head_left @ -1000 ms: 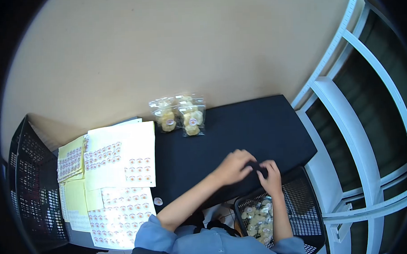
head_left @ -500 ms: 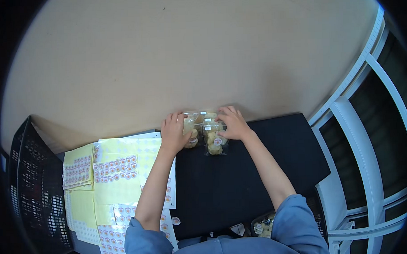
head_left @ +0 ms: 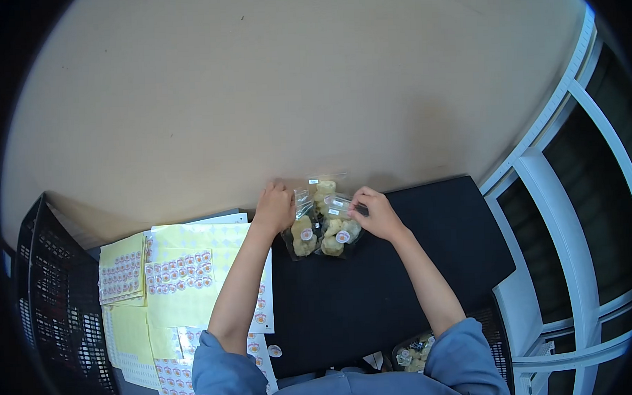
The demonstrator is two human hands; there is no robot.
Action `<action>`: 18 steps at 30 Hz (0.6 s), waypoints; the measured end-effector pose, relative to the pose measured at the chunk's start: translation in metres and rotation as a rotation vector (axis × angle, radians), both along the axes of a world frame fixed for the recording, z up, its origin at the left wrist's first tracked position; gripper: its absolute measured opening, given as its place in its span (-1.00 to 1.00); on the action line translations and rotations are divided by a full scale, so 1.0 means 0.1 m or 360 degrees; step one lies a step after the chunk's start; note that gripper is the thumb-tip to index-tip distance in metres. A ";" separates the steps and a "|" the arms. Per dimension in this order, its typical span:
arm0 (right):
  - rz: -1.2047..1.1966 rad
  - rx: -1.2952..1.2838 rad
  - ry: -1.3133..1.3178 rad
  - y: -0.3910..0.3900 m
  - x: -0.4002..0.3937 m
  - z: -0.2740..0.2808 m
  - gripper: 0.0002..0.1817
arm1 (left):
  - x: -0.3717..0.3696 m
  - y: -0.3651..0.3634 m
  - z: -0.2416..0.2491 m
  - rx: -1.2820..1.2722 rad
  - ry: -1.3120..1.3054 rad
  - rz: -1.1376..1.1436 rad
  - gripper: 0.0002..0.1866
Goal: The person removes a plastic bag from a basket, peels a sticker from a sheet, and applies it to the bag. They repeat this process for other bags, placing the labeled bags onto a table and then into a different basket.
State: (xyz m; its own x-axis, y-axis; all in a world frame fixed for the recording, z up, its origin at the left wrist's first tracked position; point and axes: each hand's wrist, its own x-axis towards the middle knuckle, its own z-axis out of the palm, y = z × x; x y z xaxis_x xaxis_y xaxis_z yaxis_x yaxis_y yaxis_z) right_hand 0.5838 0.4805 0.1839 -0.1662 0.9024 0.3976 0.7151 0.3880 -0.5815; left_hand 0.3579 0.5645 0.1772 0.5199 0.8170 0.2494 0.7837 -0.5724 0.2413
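My left hand (head_left: pixel 274 209) has its fingers closed on the upper end of a clear plastic bag (head_left: pixel 304 244) with pale yellowish pieces inside and a round sticker on its front. At the other side, my right hand (head_left: pixel 374 213) pinches the top of a second clear bag (head_left: pixel 333 245), which has similar contents and its own round sticker. Small white labels show near that bag's top. Behind and between these two, a third bag (head_left: pixel 324 189) with a white label lies near the wall. The fingertips of my left hand are partly hidden.
Sticker sheets (head_left: pixel 180 300) and yellow backing sheets (head_left: pixel 130 328) cover the left of the black tabletop (head_left: pixel 327 308). A loose round sticker (head_left: pixel 275 351) lies by their edge. A black crate (head_left: pixel 62 311) stands far left, with another container of bags (head_left: pixel 412 353) low at right.
The bags have come nearer to me and fanned apart, uncovering the one behind. My right hand has moved right and down, pulling a bag top sideways; my left fingers have closed.
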 end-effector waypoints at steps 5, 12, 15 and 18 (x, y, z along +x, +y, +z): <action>-0.0263 0.0151 0.0387 -0.69 0.30 -0.02 -0.92 | 0.01 -0.09 0.08 0.0084 0.0198 -0.0039 -0.88; -0.1185 0.0569 0.0673 -2.31 1.12 -0.35 -0.94 | -0.03 -0.30 0.19 -0.0053 -0.0016 -0.0130 -0.92; -0.1724 0.0787 0.0669 -3.27 1.50 -0.75 -0.97 | 0.04 -0.45 0.26 -0.0075 -0.0209 -0.0213 -0.93; -0.2261 0.0730 0.0711 -4.24 1.59 -1.20 -0.91 | 0.20 -0.67 0.40 -0.0146 -0.0343 -0.0290 -0.93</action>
